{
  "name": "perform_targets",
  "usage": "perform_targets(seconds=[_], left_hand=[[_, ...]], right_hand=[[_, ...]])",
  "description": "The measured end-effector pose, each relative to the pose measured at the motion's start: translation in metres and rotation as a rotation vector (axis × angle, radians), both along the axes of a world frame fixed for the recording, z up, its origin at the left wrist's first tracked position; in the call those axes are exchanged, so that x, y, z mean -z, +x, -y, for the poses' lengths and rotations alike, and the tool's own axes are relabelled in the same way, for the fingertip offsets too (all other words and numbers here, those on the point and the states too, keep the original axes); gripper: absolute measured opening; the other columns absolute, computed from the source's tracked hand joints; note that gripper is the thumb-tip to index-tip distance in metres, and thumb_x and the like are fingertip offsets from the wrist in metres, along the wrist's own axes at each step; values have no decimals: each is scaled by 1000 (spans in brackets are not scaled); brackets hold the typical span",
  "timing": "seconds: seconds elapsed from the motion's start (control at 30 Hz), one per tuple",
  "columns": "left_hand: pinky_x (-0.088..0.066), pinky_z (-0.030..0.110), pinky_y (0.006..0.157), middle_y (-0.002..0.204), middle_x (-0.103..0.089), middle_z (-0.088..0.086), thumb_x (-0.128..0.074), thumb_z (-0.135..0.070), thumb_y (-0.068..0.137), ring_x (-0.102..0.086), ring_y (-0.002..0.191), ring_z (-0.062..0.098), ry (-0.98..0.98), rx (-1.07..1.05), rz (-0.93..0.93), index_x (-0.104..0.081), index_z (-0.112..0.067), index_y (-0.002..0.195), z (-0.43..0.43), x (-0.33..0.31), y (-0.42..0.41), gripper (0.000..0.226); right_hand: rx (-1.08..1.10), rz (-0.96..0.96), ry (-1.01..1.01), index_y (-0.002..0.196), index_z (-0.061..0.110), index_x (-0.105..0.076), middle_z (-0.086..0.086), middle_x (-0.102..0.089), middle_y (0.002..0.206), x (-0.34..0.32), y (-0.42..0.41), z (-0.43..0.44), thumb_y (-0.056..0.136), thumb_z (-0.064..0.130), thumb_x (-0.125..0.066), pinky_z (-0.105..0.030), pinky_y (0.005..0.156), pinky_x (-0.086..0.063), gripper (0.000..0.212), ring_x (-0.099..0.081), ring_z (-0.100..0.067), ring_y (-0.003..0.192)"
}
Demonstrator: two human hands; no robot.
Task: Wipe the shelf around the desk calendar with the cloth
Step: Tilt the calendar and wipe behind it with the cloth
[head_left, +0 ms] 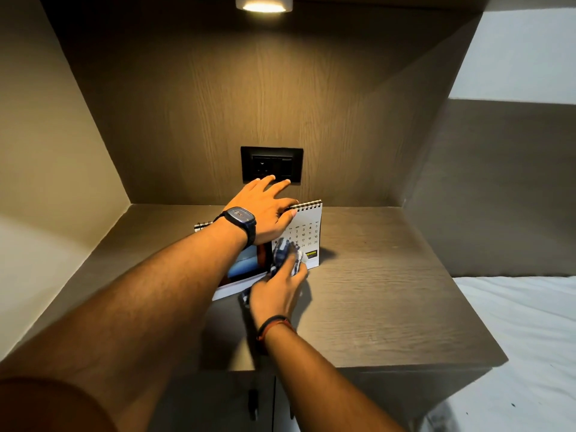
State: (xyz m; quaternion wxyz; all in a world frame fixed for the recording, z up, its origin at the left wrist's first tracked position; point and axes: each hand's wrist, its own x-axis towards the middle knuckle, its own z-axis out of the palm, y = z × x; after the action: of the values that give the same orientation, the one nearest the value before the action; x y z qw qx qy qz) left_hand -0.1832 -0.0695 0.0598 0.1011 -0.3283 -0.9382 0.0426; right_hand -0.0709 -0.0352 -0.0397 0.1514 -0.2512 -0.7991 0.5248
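A white spiral-bound desk calendar [307, 227] stands on the brown wooden shelf [374, 291], near its middle. My left hand [265, 210], with a dark watch on the wrist, rests on the calendar's top spiral edge, thumb in front and fingers over the back. My right hand [276, 293] grips a bunched blue-and-white checked cloth [285, 249] and presses it against the calendar's lower front, just above the shelf. The calendar's left half is hidden behind my left forearm.
A black socket plate [271, 164] sits in the back wall above the calendar. A lit lamp [264, 4] hangs overhead. Side walls close in the niche. Cabinet doors [218, 400] lie below the shelf's front edge, and a white bed sheet [523, 338] is at the right.
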Motion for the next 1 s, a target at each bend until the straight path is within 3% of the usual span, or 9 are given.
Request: perform_targets(seconds=[0.1,0.2,0.3,0.43,0.63,0.73,0.87,1.0], left_hand=[[-12,47,115,158,-18,2,-14,-54,93,-11,144,28,5,-1,2,-34,-35,141,0,0,0,55],[-13,47,116,158,-19,2,-15,-55,93,-11,144,28,14,-5,11,-32,-37,141,0,1,0,54],[-11,47,116,158,-16,1,-14,-54,94,-9,144,28,12,-1,14,-22,-39,145,0,1,0,54],[-9,46,116,159,-11,1,-12,-53,94,-6,145,28,-1,4,5,-11,-39,146,0,2,0,54],[-7,48,117,160,-7,1,-12,-54,94,-2,145,28,-22,7,3,-7,-40,146,0,2,-3,54],[-7,48,117,160,-7,1,-12,-54,94,-1,145,28,-23,4,9,-7,-41,146,1,2,-3,54],[-7,48,117,160,-7,1,-12,-53,94,-1,145,28,-12,-2,17,-8,-41,146,0,2,-2,53],[-8,49,117,160,-7,1,-12,-53,94,-1,145,28,-12,-2,16,-8,-41,146,0,2,-3,53]], right_hand=[[33,-41,-68,150,23,-17,-13,-13,156,-12,-8,-3,82,-5,-52,-37,107,-40,82,-42,-31,131],[-24,-56,13,149,23,-18,-10,-12,156,-8,-2,5,83,-2,-54,-37,108,-40,80,-42,-30,132],[-45,-34,83,149,23,-18,-9,-14,155,0,3,2,83,-2,-56,-39,108,-41,80,-42,-30,132],[0,-77,10,150,24,-17,-11,-10,158,-15,-7,-5,82,-5,-52,-40,107,-42,82,-40,-31,133],[-81,-93,168,138,15,-37,-11,-10,158,-8,6,17,89,4,-52,-39,109,-41,53,-42,-30,133],[-62,-42,164,144,20,-31,-11,-15,157,-1,6,10,87,2,-52,-38,111,-38,64,-39,-29,134],[65,-20,-80,147,24,-26,-13,-20,153,-14,-10,-5,80,-6,-52,-44,109,-41,78,-42,-32,132],[32,-51,-4,148,26,-21,-10,-13,157,-15,-11,-2,82,-3,-55,-39,107,-40,79,-39,-31,134]])
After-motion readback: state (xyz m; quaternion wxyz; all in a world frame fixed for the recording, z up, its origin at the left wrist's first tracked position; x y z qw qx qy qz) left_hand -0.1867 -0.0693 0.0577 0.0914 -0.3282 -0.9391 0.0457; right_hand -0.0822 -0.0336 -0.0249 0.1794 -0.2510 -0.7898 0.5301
